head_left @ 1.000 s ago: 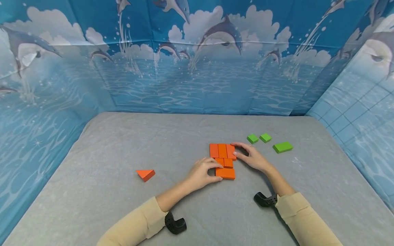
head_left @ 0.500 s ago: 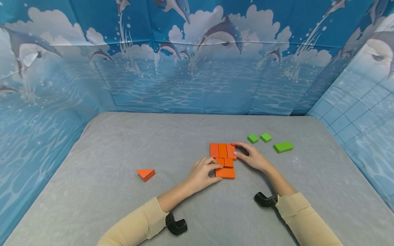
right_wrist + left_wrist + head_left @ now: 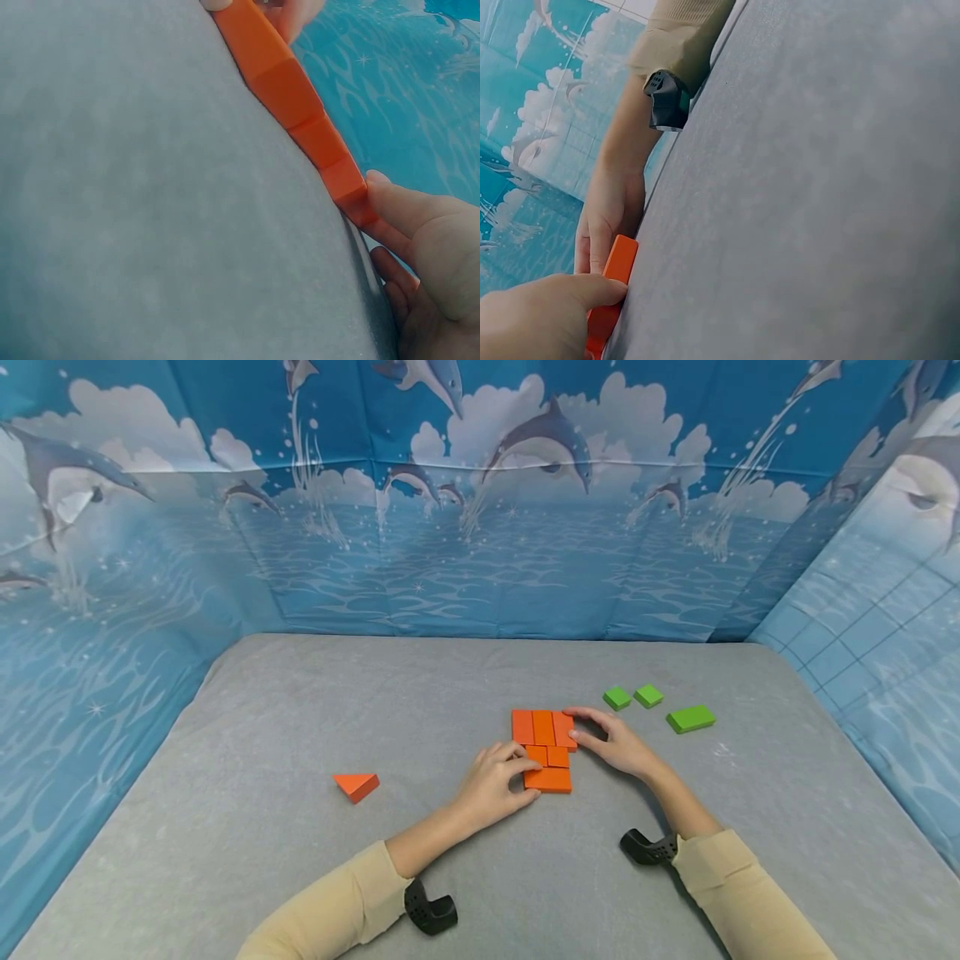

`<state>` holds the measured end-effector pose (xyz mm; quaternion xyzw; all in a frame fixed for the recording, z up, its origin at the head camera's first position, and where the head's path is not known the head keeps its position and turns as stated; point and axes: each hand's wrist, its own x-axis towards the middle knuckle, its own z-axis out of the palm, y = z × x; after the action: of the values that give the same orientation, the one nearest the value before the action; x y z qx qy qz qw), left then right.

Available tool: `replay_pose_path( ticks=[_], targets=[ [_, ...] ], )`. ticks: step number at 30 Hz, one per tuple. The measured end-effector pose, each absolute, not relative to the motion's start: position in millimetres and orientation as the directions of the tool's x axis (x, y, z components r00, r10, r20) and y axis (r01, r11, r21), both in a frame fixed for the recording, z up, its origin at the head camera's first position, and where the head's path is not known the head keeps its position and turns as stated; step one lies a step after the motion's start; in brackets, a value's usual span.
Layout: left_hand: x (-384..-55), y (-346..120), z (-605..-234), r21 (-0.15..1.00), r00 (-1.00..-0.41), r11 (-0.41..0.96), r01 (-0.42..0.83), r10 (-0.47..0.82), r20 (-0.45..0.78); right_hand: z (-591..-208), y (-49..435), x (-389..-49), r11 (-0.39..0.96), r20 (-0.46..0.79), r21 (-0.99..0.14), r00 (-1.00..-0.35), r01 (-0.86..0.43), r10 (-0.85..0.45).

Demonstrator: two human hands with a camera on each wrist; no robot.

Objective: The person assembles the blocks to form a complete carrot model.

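Note:
Orange wooden blocks lie flat together mid-table: three upright rectangles across the far side, two small squares (image 3: 557,757) below them, and a long block (image 3: 556,781) nearest the wearer. My left hand (image 3: 486,787) pinches the long block, thumb on its near edge and index finger reaching over its top. In the left wrist view that thumb presses the orange block's end (image 3: 621,262). My right hand (image 3: 621,748) grips the far-right rectangle (image 3: 562,728), thumb at its right side and index finger at its far corner. Its thumb touches the row's end (image 3: 349,187) in the right wrist view.
An orange triangular block (image 3: 356,787) lies alone to the left. Two small green squares (image 3: 617,698) and a green rectangle (image 3: 691,719) lie beyond my right hand. Grey cloth (image 3: 225,827) covers the table, and a dolphin-print curtain (image 3: 450,577) hangs behind and at the sides.
The long orange block has slid slightly away from the wearer, up against the small squares, with my left thumb following. My right hand stays in place.

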<state>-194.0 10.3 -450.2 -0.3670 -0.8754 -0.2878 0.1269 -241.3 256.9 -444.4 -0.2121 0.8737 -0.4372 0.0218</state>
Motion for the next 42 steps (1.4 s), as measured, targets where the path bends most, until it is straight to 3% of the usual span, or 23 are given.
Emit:
replay_pose_path(
  ticks=[25, 42],
  targets=[
    [-196.7, 11.5, -454.2, 0.395, -0.697, 0.576, 0.716, 0.553, 0.456, -444.4, 256.9, -240.6, 0.532, 0.162, -0.761, -0.904, -0.370, -0.397],
    [-199.2, 9.6, -457.5, 0.497, -0.726, 0.530, 0.688, 0.502, 0.470, -444.6, 256.5, -241.3, 0.537, 0.140, -0.766, -0.908, -0.352, -0.395]
  ],
)
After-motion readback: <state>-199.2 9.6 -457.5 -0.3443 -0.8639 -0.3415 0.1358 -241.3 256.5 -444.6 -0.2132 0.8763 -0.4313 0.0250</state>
